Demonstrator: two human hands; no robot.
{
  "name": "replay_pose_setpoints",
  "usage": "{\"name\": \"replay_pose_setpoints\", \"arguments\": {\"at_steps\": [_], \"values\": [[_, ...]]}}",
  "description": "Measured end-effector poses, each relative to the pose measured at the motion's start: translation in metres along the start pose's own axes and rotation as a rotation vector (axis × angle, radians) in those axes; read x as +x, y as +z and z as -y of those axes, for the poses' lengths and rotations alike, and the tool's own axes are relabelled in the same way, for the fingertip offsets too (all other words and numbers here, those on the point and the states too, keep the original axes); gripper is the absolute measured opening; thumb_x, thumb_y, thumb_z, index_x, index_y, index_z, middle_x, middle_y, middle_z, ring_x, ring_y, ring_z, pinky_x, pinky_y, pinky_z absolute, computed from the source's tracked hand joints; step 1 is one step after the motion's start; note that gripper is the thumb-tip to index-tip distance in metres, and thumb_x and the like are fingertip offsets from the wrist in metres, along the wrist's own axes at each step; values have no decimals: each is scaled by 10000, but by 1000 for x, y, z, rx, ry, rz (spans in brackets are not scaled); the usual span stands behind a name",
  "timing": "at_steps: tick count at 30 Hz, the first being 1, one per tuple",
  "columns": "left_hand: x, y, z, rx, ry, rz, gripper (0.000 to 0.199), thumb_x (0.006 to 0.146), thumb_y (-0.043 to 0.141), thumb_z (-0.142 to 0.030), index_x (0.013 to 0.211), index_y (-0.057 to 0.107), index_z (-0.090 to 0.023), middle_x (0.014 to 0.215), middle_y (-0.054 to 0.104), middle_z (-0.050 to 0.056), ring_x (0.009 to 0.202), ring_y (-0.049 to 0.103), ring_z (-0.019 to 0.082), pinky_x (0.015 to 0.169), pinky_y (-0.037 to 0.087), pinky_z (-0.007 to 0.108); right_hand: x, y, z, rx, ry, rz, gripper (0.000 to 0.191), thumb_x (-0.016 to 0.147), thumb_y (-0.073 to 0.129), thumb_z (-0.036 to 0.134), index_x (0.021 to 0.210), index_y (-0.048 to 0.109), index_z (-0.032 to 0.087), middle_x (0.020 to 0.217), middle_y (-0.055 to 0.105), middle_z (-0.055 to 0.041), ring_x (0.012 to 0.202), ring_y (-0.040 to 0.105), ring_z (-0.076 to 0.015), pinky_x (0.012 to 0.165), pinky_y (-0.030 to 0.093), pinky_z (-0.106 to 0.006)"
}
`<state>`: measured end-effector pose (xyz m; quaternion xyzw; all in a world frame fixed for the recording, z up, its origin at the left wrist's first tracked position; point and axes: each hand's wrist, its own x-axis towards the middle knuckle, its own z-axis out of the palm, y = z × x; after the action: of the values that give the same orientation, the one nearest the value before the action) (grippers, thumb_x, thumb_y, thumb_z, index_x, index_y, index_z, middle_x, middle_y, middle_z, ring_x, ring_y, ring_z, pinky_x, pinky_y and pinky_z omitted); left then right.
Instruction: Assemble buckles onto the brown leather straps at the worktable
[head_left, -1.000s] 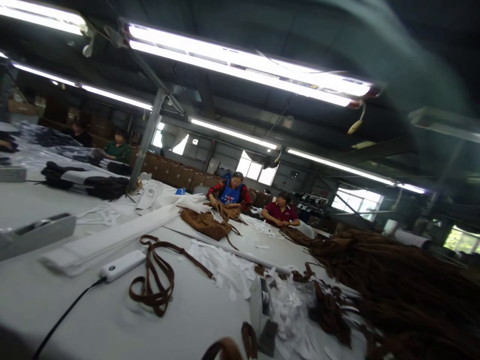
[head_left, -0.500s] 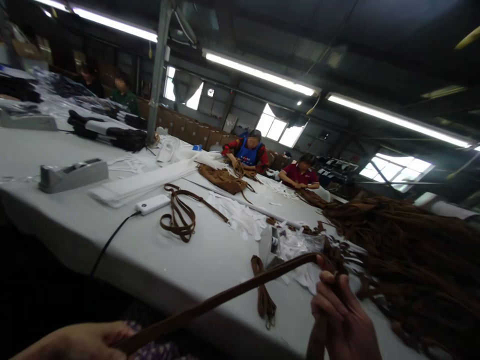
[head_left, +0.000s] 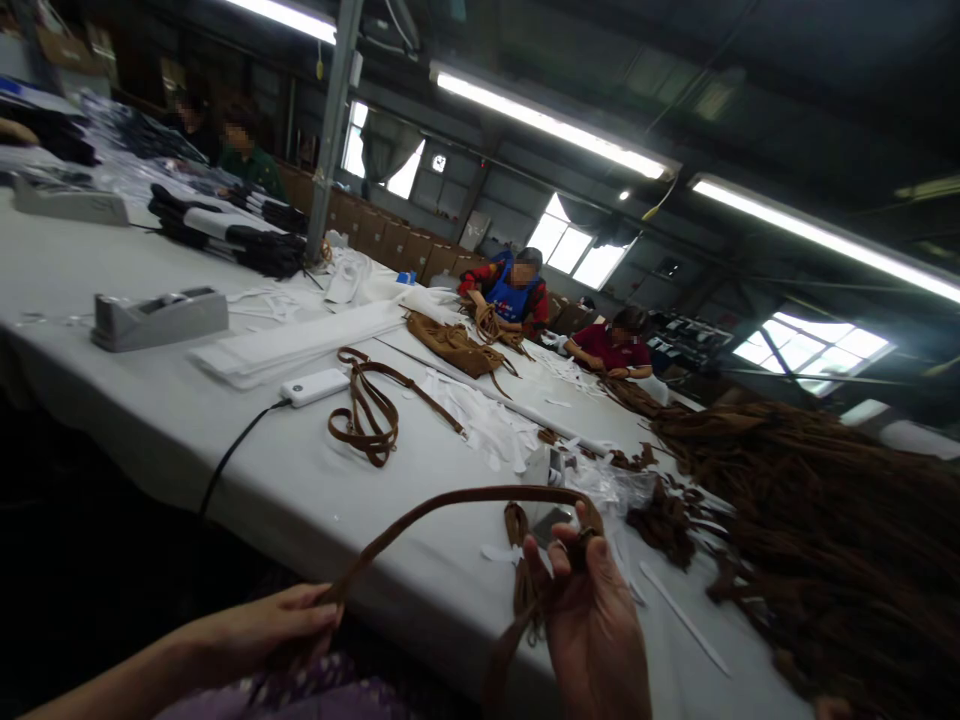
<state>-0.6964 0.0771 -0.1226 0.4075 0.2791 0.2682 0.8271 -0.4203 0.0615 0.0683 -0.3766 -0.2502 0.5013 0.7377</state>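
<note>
A long brown strap arches between my two hands above the table's front edge. At the lower left, my left hand pinches one stretch of it. My right hand grips the strap near a dark buckle-like piece, fingers curled around it, and a loose length hangs below. Just behind my right hand lies a bundle of brown straps with a white band around it. Farther left, a loosely looped brown strap rests on the white table.
A white corded device and a grey tape dispenser stand to the left. A large heap of brown straps covers the right side. White strips are scattered mid-table. Several co-workers sit beyond, including a person in a blue apron.
My right hand has moved left and my left hand right and upward, so the strap between them has slackened into an arch. The view has shifted slightly.
</note>
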Motion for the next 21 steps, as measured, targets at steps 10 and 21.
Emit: {"name": "replay_pose_setpoints", "arguments": {"at_steps": [10,21], "values": [[74,51,-8,-194,82,73,316,823,630,-459,863,552,-155,632,577,4,454,449,83,456,320,196,-35,28,-51,-46,282,83,467,691,776,407,1081,595,223,888,694,-35,734,635,-150,778,569,-439],[64,72,2,-167,-35,337,799,673,474,-836,988,611,-115,717,674,103,564,583,157,478,409,202,-12,19,-66,-5,262,-32,507,607,841,359,1022,584,219,846,705,-15,731,623,-123,810,563,-431]]}}
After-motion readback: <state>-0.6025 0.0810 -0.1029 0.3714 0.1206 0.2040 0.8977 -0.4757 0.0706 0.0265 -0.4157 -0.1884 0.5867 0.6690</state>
